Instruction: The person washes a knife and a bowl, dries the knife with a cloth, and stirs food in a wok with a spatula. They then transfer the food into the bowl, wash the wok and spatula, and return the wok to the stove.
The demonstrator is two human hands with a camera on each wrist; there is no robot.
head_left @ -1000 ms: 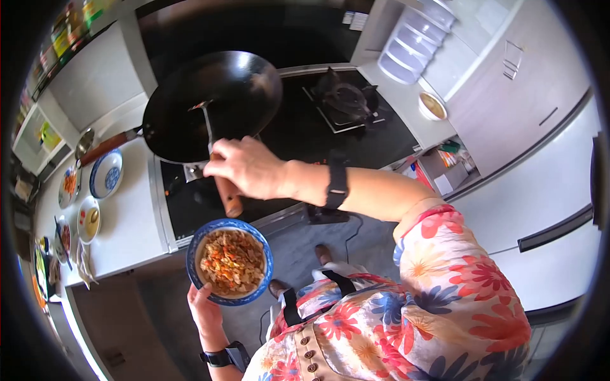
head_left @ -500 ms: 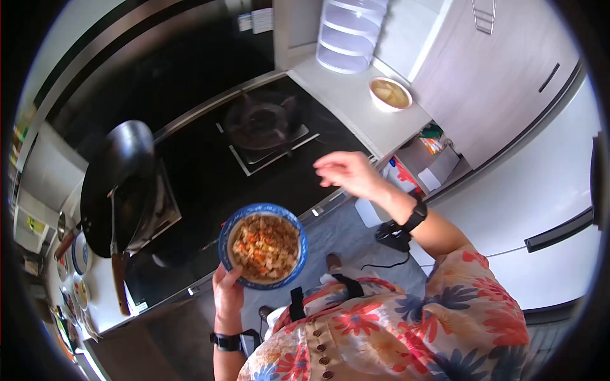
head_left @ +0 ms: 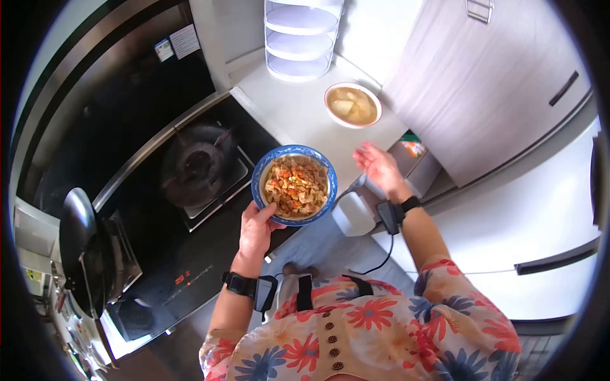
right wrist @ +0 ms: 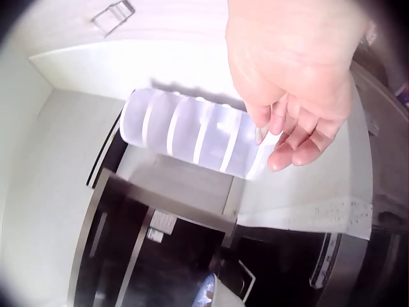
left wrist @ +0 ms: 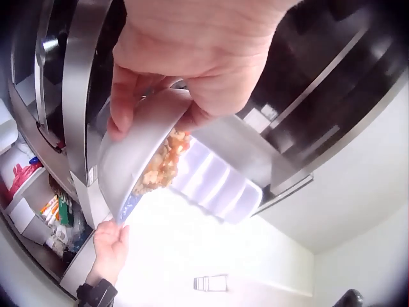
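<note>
My left hand (head_left: 255,232) holds a blue-rimmed bowl (head_left: 295,221) of chopped food with orange bits, its thumb over the rim and the fingers underneath. The bowl is in front of me, near the hob's right edge. In the left wrist view the bowl's white outside (left wrist: 131,137) shows, gripped between thumb and fingers. To the right of the bowl my right hand (head_left: 380,168) hovers with loosely bent fingers, holding nothing. Beyond it on the counter stands a white bowl (head_left: 357,126) of pale broth with chunks. The right wrist view shows the relaxed right hand (right wrist: 294,89) from the palm side.
A black wok (head_left: 79,247) sits on the left burner, with a wooden-handled spatula (head_left: 105,343) leaning in it. The right burner (head_left: 200,159) has nothing on it. A clear tiered rack (head_left: 300,44) stands at the counter's back. An open drawer (head_left: 422,174) juts out below.
My right hand has let go of the spatula, leaving it in the wok, and has swung right. The left hand has carried the bowl right and up as the view turned toward the counter.
</note>
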